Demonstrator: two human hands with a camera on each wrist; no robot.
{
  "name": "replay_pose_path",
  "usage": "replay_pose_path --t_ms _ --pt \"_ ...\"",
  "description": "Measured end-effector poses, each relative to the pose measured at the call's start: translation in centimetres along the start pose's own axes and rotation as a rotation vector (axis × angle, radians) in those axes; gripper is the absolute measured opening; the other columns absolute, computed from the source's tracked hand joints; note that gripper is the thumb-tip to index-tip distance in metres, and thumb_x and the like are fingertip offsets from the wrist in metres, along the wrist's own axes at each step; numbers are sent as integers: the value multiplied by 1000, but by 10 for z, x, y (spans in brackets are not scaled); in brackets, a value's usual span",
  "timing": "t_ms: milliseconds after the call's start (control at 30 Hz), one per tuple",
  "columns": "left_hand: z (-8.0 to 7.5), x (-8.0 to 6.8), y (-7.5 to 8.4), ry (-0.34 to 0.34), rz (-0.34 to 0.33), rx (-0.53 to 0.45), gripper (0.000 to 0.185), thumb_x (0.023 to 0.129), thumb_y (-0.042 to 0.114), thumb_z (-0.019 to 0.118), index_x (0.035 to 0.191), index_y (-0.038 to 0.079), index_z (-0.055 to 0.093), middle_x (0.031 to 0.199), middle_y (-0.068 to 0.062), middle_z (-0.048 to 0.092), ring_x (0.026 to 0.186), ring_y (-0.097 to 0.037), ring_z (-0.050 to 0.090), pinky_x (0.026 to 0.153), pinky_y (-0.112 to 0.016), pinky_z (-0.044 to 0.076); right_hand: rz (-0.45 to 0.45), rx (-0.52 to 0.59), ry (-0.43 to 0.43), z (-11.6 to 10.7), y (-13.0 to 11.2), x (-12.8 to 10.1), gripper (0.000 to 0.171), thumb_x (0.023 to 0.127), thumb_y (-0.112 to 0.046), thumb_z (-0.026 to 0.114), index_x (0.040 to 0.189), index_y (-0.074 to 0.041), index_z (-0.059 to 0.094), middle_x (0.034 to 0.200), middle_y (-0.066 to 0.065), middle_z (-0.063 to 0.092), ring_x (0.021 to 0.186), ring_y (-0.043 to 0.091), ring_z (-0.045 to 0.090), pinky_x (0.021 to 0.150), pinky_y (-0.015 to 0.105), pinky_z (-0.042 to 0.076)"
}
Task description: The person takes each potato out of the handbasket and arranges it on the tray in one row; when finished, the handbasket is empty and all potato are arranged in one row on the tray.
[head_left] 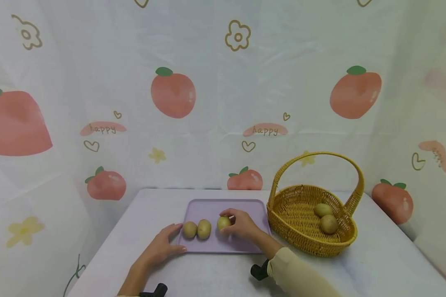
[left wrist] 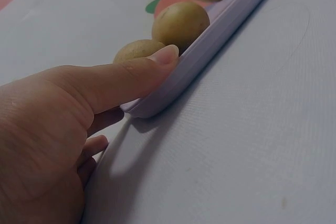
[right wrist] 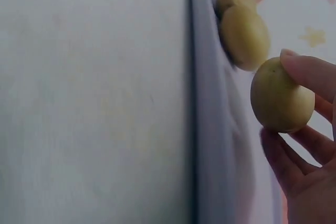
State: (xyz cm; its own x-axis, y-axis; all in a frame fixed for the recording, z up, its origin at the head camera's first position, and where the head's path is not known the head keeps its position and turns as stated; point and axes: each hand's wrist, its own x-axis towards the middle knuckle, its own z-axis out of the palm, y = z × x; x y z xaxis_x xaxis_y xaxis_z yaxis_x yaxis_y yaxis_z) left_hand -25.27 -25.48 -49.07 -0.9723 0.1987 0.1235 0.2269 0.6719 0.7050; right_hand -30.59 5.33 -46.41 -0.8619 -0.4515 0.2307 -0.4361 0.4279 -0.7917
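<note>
Your right hand [head_left: 242, 226] pinches one potato [head_left: 224, 223] over the tray [head_left: 223, 205], third of three there; your left hand [head_left: 166, 243], fingers straight, steadies the tray's edge; two potatoes [head_left: 326, 217] sit in the basket [head_left: 293, 222].

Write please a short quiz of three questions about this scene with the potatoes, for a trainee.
1. How many potatoes lie in the wicker basket?
2. True or false: the right hand holds a potato over the purple tray.
3. What does the left hand touch? A) the basket handle B) the tray's edge C) a potato in the basket

Key:
1. Two.
2. True; fingers and thumb pinch it, beside two potatoes already on the tray.
3. B; the thumb presses the tray's rim.
</note>
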Motion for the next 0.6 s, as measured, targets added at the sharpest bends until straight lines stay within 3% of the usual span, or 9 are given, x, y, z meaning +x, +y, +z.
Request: replay_pose_path --t_ms 333,600 --pt "0 0 2 7 14 1 83 70 32 86 139 2 51 142 -28 43 135 -48 33 111 -62 20 23 -2 22 22 -1 4 48 74 -17 86 116 -7 66 106 6 68 92 16 62 77 28 50" --pt "0 0 1 9 16 -6 83 70 32 86 139 2 51 142 -28 44 135 -48 32 112 -61 19 16 -8 12 24 0 3 52 77 -19 83 123 -4 63 111 9 66 93 20 63 79 31 52"
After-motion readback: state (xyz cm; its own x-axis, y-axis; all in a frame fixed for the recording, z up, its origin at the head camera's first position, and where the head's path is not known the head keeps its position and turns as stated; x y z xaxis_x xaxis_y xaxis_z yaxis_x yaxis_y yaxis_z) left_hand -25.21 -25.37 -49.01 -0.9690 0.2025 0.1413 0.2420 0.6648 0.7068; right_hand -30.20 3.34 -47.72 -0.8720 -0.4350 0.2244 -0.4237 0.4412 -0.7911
